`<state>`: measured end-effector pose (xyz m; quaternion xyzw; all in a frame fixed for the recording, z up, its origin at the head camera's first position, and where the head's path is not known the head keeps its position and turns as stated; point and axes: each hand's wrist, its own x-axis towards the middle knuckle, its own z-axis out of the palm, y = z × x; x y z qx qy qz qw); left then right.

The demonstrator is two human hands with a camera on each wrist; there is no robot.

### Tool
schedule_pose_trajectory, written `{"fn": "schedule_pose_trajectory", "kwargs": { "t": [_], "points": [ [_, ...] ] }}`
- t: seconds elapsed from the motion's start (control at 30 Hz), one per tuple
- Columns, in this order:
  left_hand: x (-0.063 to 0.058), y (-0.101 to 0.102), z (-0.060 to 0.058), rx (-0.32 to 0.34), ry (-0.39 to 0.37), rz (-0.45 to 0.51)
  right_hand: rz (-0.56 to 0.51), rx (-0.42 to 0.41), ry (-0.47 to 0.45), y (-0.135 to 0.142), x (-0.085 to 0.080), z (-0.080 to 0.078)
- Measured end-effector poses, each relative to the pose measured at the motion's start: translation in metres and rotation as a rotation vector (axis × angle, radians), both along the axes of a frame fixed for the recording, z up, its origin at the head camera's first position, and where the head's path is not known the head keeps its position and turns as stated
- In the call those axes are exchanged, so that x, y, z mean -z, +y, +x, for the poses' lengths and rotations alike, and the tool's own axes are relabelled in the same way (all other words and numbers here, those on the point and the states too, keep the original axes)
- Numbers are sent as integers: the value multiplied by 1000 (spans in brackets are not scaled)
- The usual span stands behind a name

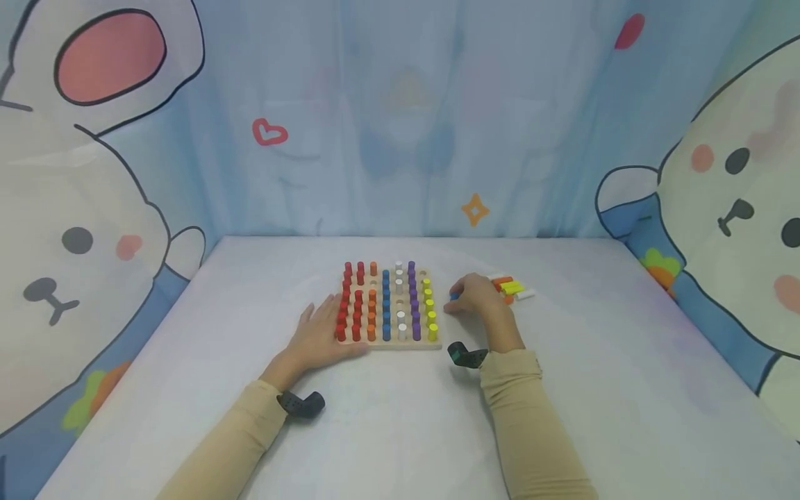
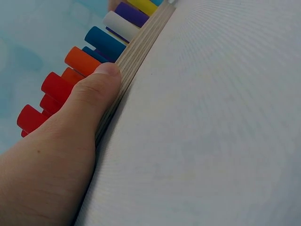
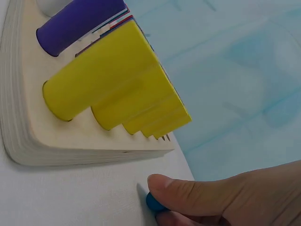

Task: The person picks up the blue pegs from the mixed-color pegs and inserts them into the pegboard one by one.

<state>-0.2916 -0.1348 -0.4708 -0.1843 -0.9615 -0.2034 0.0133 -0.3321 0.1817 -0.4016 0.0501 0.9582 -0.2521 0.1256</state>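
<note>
A wooden pegboard (image 1: 409, 345) holds columns of red, orange, blue, white, purple and yellow pegs. My left hand (image 1: 321, 337) rests against its left side with fingers extended, the thumb lying on the front edge near an orange peg (image 2: 82, 61). To the right of the board, my right hand (image 1: 478, 295) pinches a blue peg (image 3: 154, 203) between thumb and fingers, low over the table. Most of this peg is hidden by the hand. In the right wrist view, the column of yellow pegs (image 3: 101, 70) stands upright beside that hand.
Loose pegs lie in a small pile behind and right of my right hand, among them a yellow peg (image 1: 512, 287) and a white peg (image 1: 525, 294). A few holes show in the board. The white table (image 1: 400, 430) ends at a printed curtain (image 1: 400, 118).
</note>
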Motion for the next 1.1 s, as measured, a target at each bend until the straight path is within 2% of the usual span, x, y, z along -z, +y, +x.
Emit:
{"fn": "schedule_pose_trajectory", "kwargs": {
  "t": [0.2,0.43,0.7,1.1],
  "points": [
    [-1,-1,-5,0,15,15,-30,1,16,1,-4,-4],
    [5,-3,-5,6,19,19,-81,-9,38,2,-2,-7],
    [3,-2,-3,16,16,15,-119,-29,143,-2,4,-11],
    [-1,0,-1,14,-5,-13,-152,23,238,-6,7,-15]
  ]
}}
